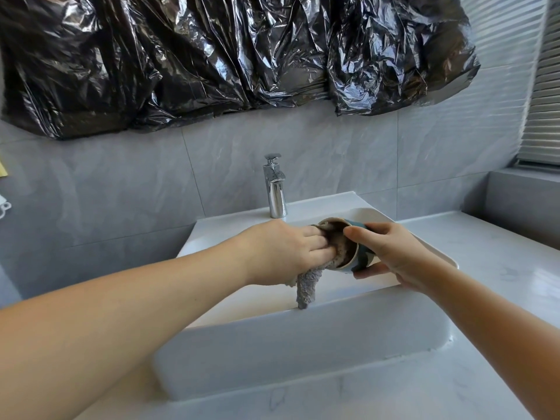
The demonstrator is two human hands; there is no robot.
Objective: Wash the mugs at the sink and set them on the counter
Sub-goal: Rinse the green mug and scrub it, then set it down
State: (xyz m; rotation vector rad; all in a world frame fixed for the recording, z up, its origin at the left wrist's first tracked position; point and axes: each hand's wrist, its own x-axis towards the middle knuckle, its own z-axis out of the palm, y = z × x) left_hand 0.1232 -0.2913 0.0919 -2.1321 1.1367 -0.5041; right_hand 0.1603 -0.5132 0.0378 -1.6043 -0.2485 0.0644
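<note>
A teal mug (pixel 362 258) with a pale rim lies tipped on its side over the white sink (pixel 303 344), its mouth facing left. My right hand (pixel 397 256) grips it round the body, thumb on the rim. My left hand (pixel 281 253) has its fingers pushed into the mug, pressing a grey cloth (pixel 307 286) inside. The cloth's loose end hangs down below the mug toward the basin. The inside of the mug is mostly hidden by cloth and fingers.
A chrome faucet (pixel 276 186) stands behind the sink; no water is seen running. White marble counter (pixel 500 268) spreads to the right and along the front. Grey tiled wall and black plastic sheeting (pixel 227 56) are behind. A window blind (pixel 542 101) is at far right.
</note>
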